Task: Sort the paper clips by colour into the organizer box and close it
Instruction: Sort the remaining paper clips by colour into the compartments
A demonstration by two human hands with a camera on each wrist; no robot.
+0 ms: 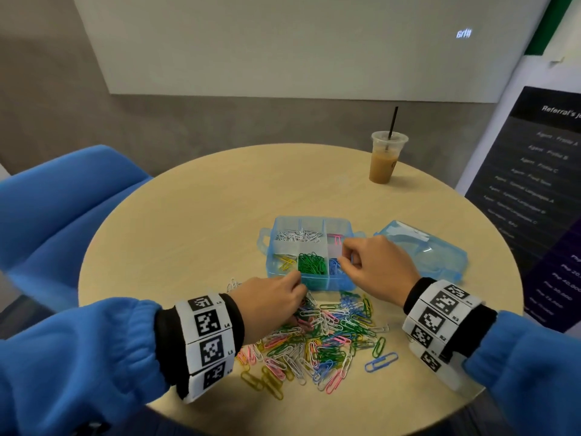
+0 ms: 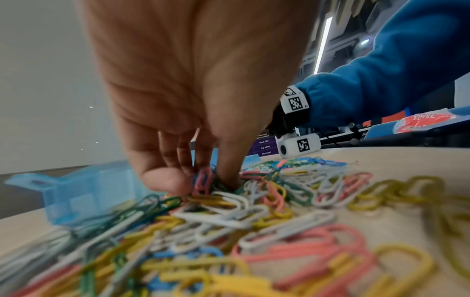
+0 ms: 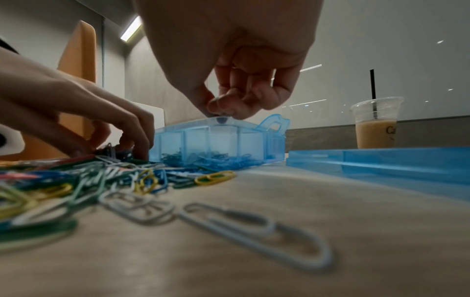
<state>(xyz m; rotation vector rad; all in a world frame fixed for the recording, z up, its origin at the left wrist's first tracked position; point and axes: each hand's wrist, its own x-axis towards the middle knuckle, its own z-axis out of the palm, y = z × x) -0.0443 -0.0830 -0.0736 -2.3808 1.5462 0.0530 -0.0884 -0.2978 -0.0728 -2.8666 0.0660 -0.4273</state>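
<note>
Sorting is judged to be partly done, with a large mixed pile of paper clips (image 1: 317,338) left on the round table (image 1: 195,221) just in front of the blue organizer box (image 1: 309,251). The left hand (image 1: 270,305) is set at the far edge of the pile, its grip pinching a small bunch of clips, pink and dark ones among them in the left wrist view. The right hand (image 1: 377,265) is held over the box's right side, fingers curled and pressed together at the tips; whether a clip is pinched there cannot be told, though something small and dark seems to be held.

The step would be done best if one colour were gathered at a time, the bunch checked for strays before release, and the clips let go low inside the compartment so that none bounce across a divider.

White clips are held in the far left and middle compartments, a few pink in the far right, yellow in the near left, a thick heap of green in the near middle, and blue in the near right. The detached lid (image 1: 424,251) lies just right of the box, so closing is not yet done. An iced coffee cup (image 1: 385,160) with a straw stands well apart
</note>
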